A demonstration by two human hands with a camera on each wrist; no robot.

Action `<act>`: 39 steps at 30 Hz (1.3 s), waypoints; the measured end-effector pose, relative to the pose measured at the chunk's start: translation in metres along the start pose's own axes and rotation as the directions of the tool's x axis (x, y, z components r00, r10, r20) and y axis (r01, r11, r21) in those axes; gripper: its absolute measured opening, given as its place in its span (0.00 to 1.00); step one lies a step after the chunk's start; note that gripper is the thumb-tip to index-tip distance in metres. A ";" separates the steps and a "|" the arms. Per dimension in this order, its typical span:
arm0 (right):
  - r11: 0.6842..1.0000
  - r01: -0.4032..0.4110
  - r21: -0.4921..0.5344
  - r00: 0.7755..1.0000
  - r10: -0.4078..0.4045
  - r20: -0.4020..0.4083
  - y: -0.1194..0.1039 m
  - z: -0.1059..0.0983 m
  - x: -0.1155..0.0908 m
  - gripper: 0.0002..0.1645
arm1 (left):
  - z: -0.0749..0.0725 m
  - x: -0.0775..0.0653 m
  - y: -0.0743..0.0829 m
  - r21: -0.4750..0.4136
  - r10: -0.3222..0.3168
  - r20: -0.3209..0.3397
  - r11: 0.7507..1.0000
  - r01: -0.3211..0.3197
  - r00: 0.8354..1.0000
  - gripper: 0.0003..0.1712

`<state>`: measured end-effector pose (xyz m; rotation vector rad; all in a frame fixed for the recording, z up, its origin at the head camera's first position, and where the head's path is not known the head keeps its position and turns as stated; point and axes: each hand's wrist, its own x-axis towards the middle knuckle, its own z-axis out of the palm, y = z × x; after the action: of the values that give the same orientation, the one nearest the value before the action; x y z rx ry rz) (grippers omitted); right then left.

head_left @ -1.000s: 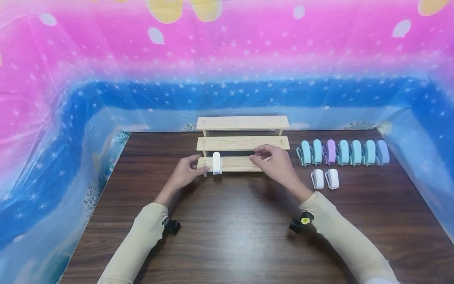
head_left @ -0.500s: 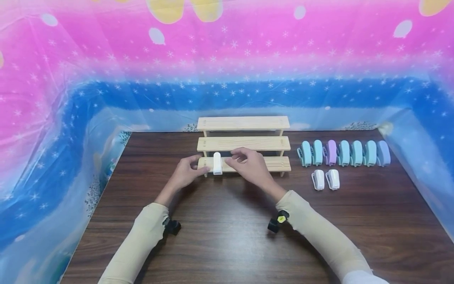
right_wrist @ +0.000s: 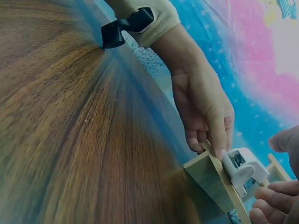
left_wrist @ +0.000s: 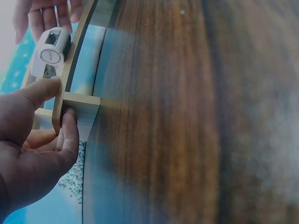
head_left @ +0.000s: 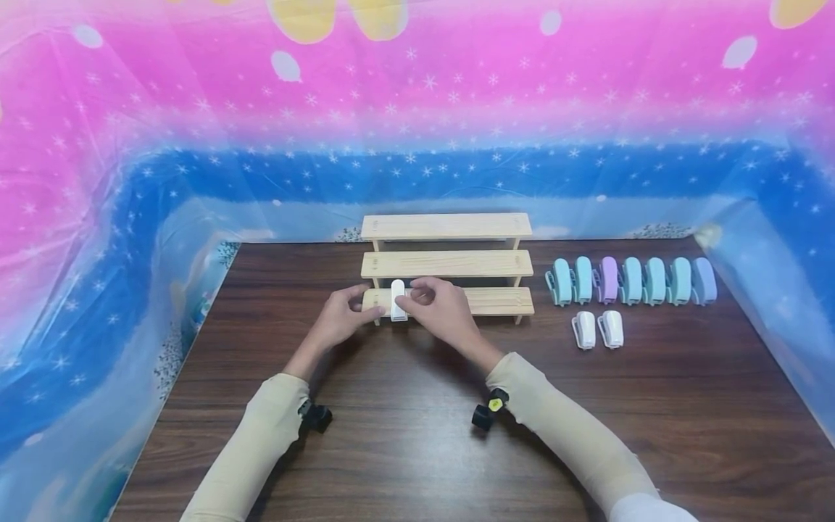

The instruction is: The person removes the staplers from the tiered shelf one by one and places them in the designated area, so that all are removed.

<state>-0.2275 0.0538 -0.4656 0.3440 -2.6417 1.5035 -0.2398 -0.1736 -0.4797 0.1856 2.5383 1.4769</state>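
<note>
In the head view a three-step wooden display rack [head_left: 447,263] stands at the back of the table. A white mini stapler [head_left: 399,299] sits near the left end of its lowest step, its long side pointing toward the back. My left hand [head_left: 342,316] grips that end of the step, thumb on top and fingers underneath, as the left wrist view shows. Right beside the stapler is my right hand [head_left: 442,312], thumb and fingers bent and spread around its right side. The right wrist view shows the right fingers [right_wrist: 273,198] close to the stapler without a visible grip.
To the right of the rack stands a row of several teal staplers [head_left: 630,280], with a purple stapler [head_left: 608,279] and a blue stapler [head_left: 704,280] in it. Two white staplers [head_left: 611,330] are in front. A patterned cloth [head_left: 417,167] hangs behind the table [head_left: 417,420].
My right hand has moved left along the lowest step, from its right part to the white stapler. My left hand and the stapler have stayed in place.
</note>
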 end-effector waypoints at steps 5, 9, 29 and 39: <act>0.999 -0.019 -0.046 1.000 0.018 -0.012 -0.003 0.006 0.002 0.30 | 0.000 0.000 0.000 -0.002 0.004 -0.005 1.000 -0.004 1.000 0.41; 0.996 -0.025 -0.082 1.000 0.025 -0.008 -0.005 0.009 0.003 0.31 | 0.001 -0.001 0.001 0.008 0.005 -0.006 1.000 -0.005 1.000 0.41; 0.984 -0.047 -0.173 0.999 0.049 0.003 -0.009 0.015 0.008 0.29 | 0.000 -0.002 0.002 0.008 0.009 -0.004 1.000 -0.009 1.000 0.41; 0.986 -0.048 -0.161 0.999 0.048 -0.003 -0.009 0.014 0.010 0.23 | 0.000 -0.002 0.002 -0.011 0.005 -0.004 1.000 -0.006 1.000 0.41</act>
<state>-0.2345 0.0356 -0.4636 0.2699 -2.7676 1.2907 -0.2380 -0.1734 -0.4777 0.1886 2.5343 1.4937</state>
